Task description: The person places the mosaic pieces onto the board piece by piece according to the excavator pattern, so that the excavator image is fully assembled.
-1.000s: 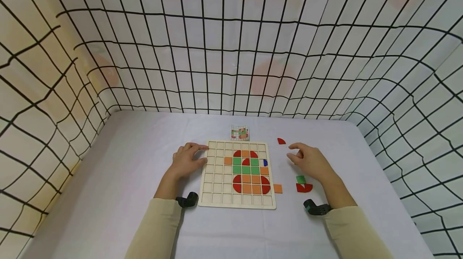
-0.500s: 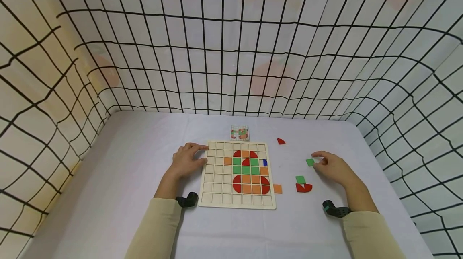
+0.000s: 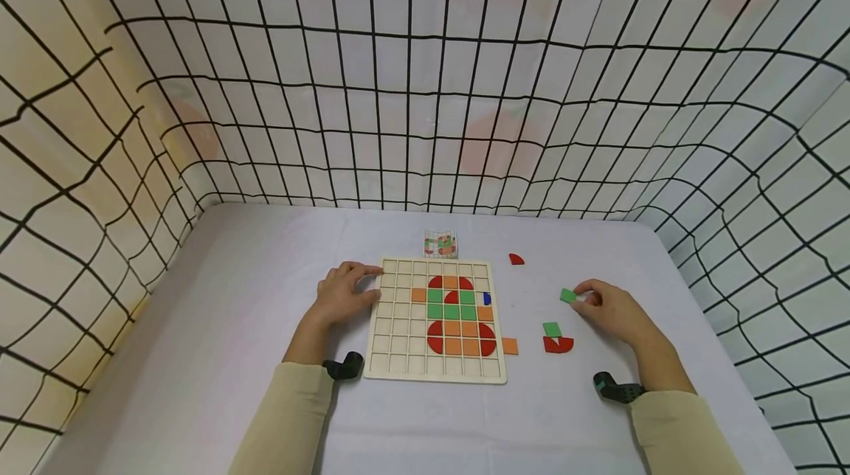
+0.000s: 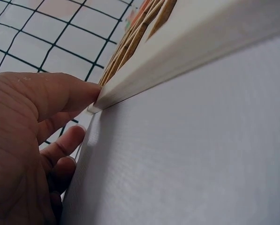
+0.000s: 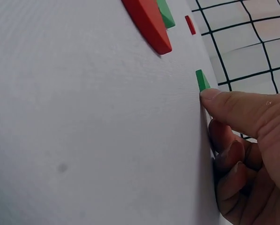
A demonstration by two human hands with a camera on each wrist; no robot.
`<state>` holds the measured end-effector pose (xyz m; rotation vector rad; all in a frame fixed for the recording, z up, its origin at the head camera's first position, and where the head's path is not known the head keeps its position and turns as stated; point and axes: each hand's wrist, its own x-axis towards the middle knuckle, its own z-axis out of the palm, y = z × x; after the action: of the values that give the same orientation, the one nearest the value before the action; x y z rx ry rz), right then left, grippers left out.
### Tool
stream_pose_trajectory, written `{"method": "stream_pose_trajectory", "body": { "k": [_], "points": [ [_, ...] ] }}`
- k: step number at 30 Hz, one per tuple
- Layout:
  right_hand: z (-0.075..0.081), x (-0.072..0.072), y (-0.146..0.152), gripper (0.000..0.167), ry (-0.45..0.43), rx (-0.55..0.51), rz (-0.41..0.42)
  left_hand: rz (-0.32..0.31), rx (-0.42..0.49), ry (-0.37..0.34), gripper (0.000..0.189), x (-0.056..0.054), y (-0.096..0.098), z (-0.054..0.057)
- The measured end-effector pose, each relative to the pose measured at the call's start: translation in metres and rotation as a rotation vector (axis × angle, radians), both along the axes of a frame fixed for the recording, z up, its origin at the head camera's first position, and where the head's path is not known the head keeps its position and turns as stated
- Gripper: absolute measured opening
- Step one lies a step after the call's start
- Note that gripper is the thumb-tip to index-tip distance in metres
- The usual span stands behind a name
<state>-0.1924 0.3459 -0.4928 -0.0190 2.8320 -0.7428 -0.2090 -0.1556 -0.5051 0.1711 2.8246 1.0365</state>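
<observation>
My right hand [image 3: 609, 307] pinches a green square tile [image 3: 567, 296] between thumb and forefinger, low over the cloth. The right wrist view shows the thumb on this green tile [image 5: 201, 80], other fingers curled beneath. At the left edge of a wooden grid board [image 3: 398, 342], my left hand [image 3: 341, 296] touches the rim with thumb and forefinger. In the left wrist view the thumb [image 4: 79, 96] meets the board's edge [image 4: 144, 77]. Red, orange and green tiles form a pattern on the board's right half, with a blue piece [image 3: 487, 299] near its right edge.
Above the board lies a small pattern card [image 3: 440, 244]. Right of it are a red quarter-round tile [image 3: 516, 259], an orange square [image 3: 510, 346], a green tile [image 3: 552, 329] and red pieces [image 3: 559, 345]. A black wire mesh [image 3: 412, 128] encloses the back and sides.
My right hand moved right from beside the board's upper right and came to hold the green tile, which has since turned slightly. The left hand has stayed put.
</observation>
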Motion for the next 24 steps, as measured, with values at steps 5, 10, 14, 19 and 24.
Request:
{"method": "stream_pose_trajectory", "body": {
  "k": [5,10,14,19,24],
  "points": [
    [-0.0026,0.0014,-0.0013,0.036,0.027,0.006,-0.015,-0.009,0.001,0.003,0.048,-0.0004,-0.0005,0.0001],
    [-0.0050,0.0013,-0.0026,0.035,0.045,0.009,-0.026,-0.009,0.001,0.000,0.048,-0.0005,-0.0005,0.0001],
    [-0.0044,0.0014,-0.0038,0.033,0.048,0.011,-0.024,-0.003,-0.003,-0.006,0.048,-0.0005,-0.0003,0.0003],
    [-0.0023,0.0024,-0.0056,0.032,0.050,0.014,-0.021,-0.001,0.000,-0.009,0.048,-0.0005,-0.0001,0.0004],
    [-0.0015,0.0039,-0.0065,0.031,0.062,0.018,-0.020,0.002,0.008,-0.008,0.048,-0.0004,0.0004,0.0011]
  ]
}}
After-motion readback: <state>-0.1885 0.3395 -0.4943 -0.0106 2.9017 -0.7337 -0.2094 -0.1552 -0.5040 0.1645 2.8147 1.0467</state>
